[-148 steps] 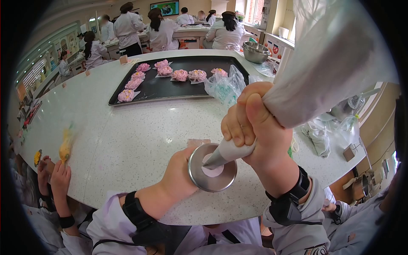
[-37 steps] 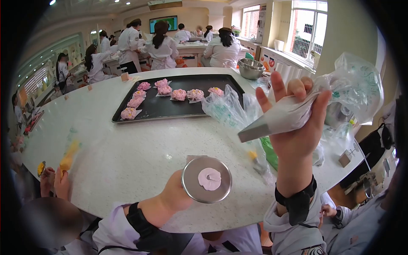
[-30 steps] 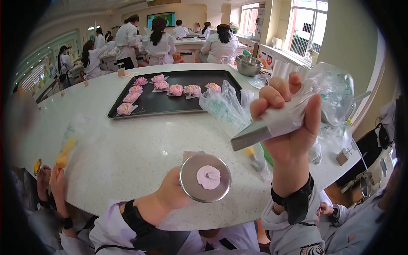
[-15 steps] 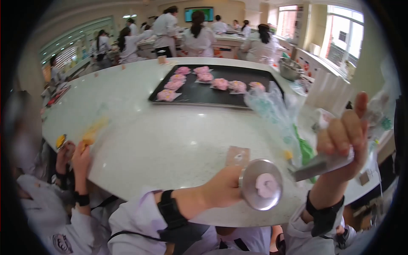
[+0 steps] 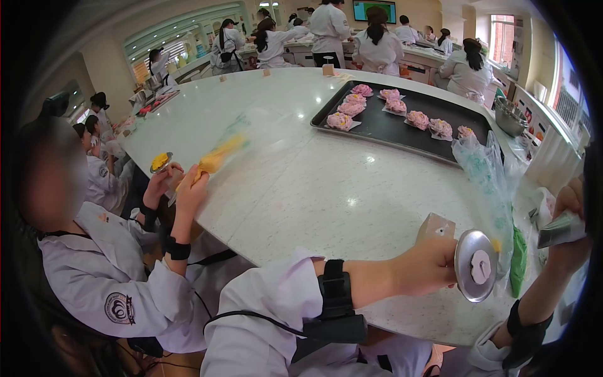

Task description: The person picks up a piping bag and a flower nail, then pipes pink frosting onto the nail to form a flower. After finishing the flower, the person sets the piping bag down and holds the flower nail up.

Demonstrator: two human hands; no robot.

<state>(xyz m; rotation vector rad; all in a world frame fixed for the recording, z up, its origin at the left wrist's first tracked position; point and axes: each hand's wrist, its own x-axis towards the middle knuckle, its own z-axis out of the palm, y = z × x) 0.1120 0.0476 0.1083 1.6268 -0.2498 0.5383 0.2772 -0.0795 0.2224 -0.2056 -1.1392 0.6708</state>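
My left hand is closed around the stem of a metal flower nail. Its round plate is tilted to face me and bears a small pale pink dab of cream. Near the right edge, my right hand is wrapped around what looks like a piping bag, whose greyish front end points left towards the nail. The rest of that bag is cut off by the dark border. Just behind my left fist stands a small wooden block with a hole in it.
A black baking tray holds several pink cream flowers. Clear piping bags and a green-filled one lie at right. A co-worker on the left holds a nail with yellow cream and a yellow piping bag.
The view has swung left, so the table, tray and both my hands sit farther right. The co-worker at left shows more fully. Both hands keep their holds.
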